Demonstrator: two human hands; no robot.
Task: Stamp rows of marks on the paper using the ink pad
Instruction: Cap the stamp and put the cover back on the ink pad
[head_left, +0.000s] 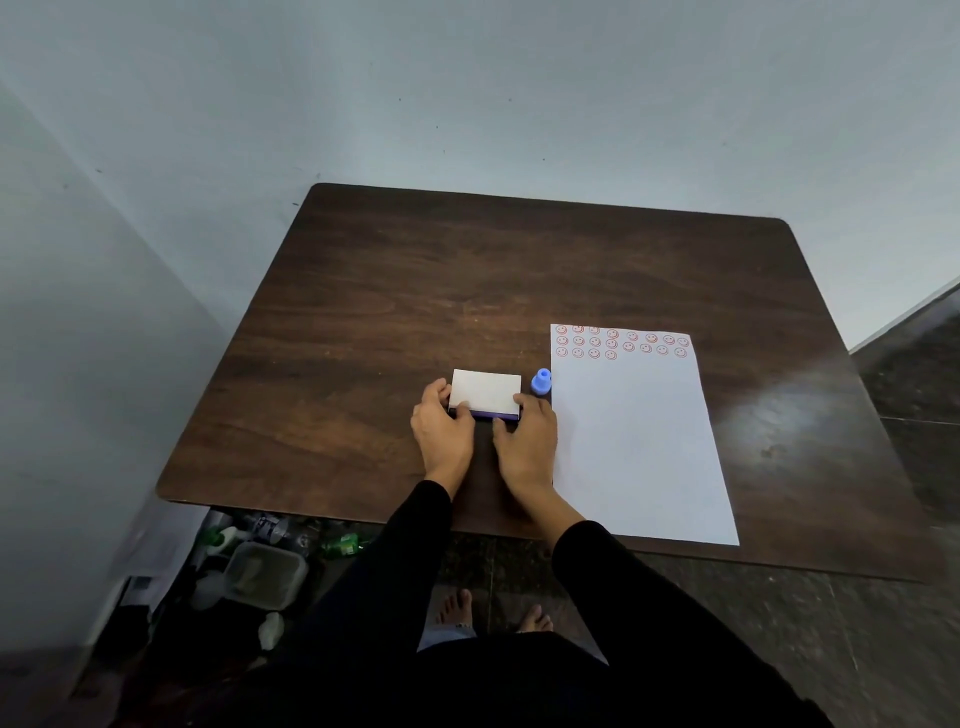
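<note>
The ink pad (485, 391) lies near the middle of the table, a flat box with a white lid and a blue-purple base. My left hand (442, 430) grips its left end and my right hand (525, 435) grips its right front corner. A small blue stamp (541, 382) stands upright just right of the pad, touching the left edge of the paper. The white paper (639, 447) lies to the right, with three rows of red smiley marks (618, 342) along its far edge.
The dark wooden table (467, 270) sits in a corner against grey walls. Under its front left edge are bottles and a plastic container (265, 571) on the floor. My bare feet (493, 610) show below the table's near edge.
</note>
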